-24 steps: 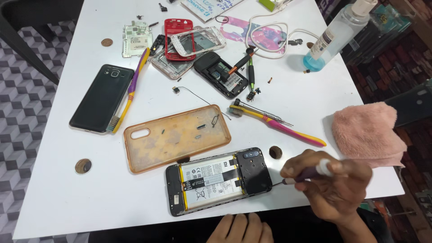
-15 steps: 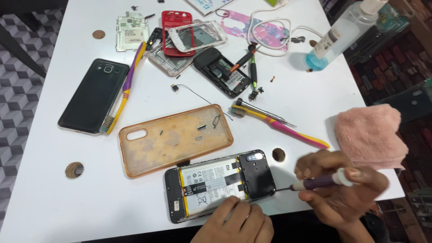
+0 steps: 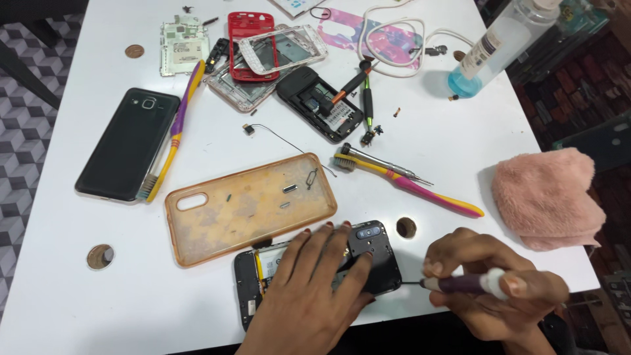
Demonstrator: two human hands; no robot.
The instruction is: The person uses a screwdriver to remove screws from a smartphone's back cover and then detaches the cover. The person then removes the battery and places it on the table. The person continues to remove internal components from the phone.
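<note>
I see my two hands, both bare, without gloves. On the left hand [image 3: 309, 289] the fingernails are painted red. I see no ring and no watch on it. The right hand [image 3: 490, 289] also has no ring, and its nails look unpainted. No sleeve is visible at the wrists.

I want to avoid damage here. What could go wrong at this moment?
1. The screwdriver in the right hand may slip and scratch the opened phone under the left hand.
2. That phone lies near the table edge and might be pushed off.
3. Small screws in the orange case may scatter if it is bumped.
</note>
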